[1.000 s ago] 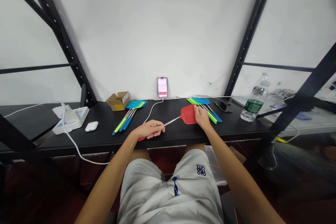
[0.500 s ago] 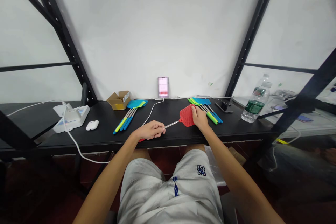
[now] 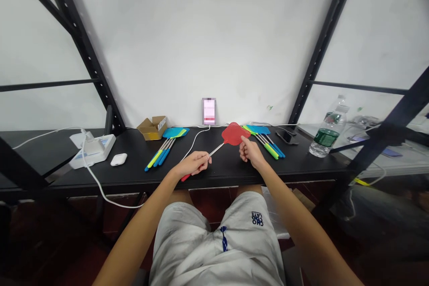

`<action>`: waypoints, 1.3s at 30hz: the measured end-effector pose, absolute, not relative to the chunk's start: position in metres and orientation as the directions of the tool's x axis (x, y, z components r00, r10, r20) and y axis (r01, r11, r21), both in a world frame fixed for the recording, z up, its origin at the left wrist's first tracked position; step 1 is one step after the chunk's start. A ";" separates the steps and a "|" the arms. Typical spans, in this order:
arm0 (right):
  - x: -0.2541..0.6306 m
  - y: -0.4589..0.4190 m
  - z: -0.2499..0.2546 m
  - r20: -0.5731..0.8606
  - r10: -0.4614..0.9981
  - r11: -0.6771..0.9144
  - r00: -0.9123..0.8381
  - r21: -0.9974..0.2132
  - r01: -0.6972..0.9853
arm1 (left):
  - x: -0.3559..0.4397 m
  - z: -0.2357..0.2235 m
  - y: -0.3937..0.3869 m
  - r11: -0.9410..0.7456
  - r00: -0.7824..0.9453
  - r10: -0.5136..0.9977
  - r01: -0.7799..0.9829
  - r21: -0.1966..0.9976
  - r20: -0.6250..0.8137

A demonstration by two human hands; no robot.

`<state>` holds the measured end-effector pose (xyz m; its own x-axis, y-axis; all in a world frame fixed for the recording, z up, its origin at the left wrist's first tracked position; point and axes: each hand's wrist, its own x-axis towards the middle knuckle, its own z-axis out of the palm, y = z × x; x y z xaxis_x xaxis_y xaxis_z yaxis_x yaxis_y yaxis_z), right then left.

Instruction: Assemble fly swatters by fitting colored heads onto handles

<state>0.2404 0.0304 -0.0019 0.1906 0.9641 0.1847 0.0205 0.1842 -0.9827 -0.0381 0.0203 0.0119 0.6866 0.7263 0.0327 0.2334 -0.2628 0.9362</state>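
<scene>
**Red plastic mesh flyswatter [image 3: 234,134] turned, right-hand grip changed**

From my seat behind the head camera, I see the swatter's paddle shown at a new angle. Half a second ago its face spread just beside the right hand [image 3: 252,152], thumb laid across it; now the paddle sits beyond that hand, higher in my view, one corner pointing away from the person. Whether it rose or only tipped farther off, I cannot tell.

The left hand [image 3: 195,164] has hardly shifted: I see its fingers curled firmly round the swatter, silver metal shaft running out ahead of them, more of the red handle end now poking out below. The right hand has dropped to the paddle's near edge, thumb and forefinger drawn together there, the remaining fingers folded in. I cannot tell whether those two pinch the rim or merely touch it.

The rest I find unchanged on the black tabletop [image 3: 228,167]: blue and lime plastic flyswatters [image 3: 171,131] beyond and left of the left hand, a second blue and lime bunch [image 3: 260,129] just beyond the right, and a white rounded plastic case [image 3: 118,159] well left of the left hand.
</scene>
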 end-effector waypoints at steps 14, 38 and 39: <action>0.199 0.020 -0.006 0.200 0.967 0.157 -0.159 -0.956 -0.248 | -0.021 0.016 0.006 -0.267 0.725 0.689 0.223 0.938 0.024; 0.234 0.024 0.003 0.251 0.967 0.253 0.047 -0.913 -0.319 | -0.043 0.034 0.002 -0.315 0.714 0.696 0.398 0.862 -0.076; 0.240 0.025 0.003 0.240 0.970 0.236 0.024 -0.923 -0.304 | -0.045 0.034 0.003 -0.314 0.714 0.695 0.411 0.856 -0.088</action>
<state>0.2403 0.0250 0.0034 0.0238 0.9705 0.2401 -0.3037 0.2358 -0.9231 -0.0446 0.0031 0.0340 0.7140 0.6946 -0.0883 0.4110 -0.3137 0.8559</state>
